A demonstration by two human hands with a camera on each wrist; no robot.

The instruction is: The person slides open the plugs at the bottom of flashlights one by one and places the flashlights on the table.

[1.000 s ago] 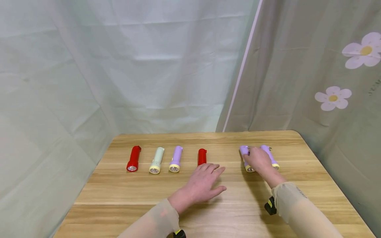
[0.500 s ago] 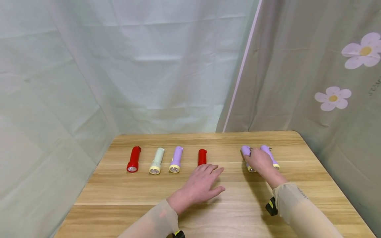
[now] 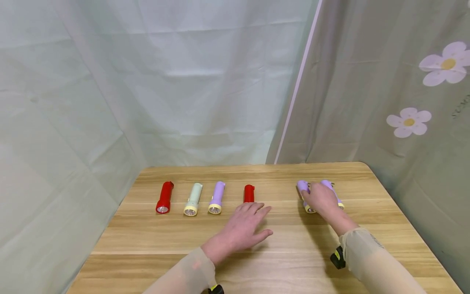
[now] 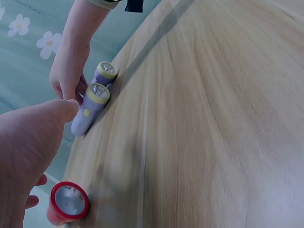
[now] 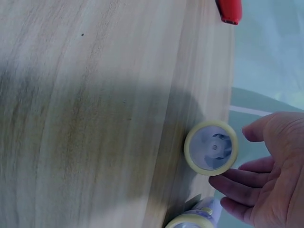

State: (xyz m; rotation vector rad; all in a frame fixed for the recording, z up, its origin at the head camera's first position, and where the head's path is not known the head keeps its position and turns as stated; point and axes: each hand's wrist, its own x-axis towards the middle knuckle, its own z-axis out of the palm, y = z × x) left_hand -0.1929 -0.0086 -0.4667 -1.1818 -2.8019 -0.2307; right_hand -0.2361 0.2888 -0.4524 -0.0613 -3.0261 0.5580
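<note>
In the head view my left hand point(image 3: 238, 230) hovers with fingers spread over the near end of a red flashlight point(image 3: 249, 194), whose lens end it hides. The left wrist view shows that red flashlight point(image 4: 69, 202) below the left hand point(image 4: 28, 147), its lens facing the camera. At the right, my right hand point(image 3: 322, 200) holds a purple flashlight point(image 3: 302, 187) with a yellow rim, lying on the table. Thumb and fingers of the right hand point(image 5: 275, 175) curl about its body, behind the lens point(image 5: 211, 147). A second purple flashlight point(image 3: 327, 183) lies just right, partly covered by the hand.
On the wooden table point(image 3: 165, 241), a red flashlight point(image 3: 165, 198), a pale green flashlight point(image 3: 193, 199) and a purple flashlight point(image 3: 217, 198) lie in a row at the left. A pale curtain point(image 3: 205, 81) hangs behind the table's far edge.
The purple flashlight in my right hand has shifted slightly to the right. My left hand has drifted a little left, fingers still spread. The other flashlights stay where they were.
</note>
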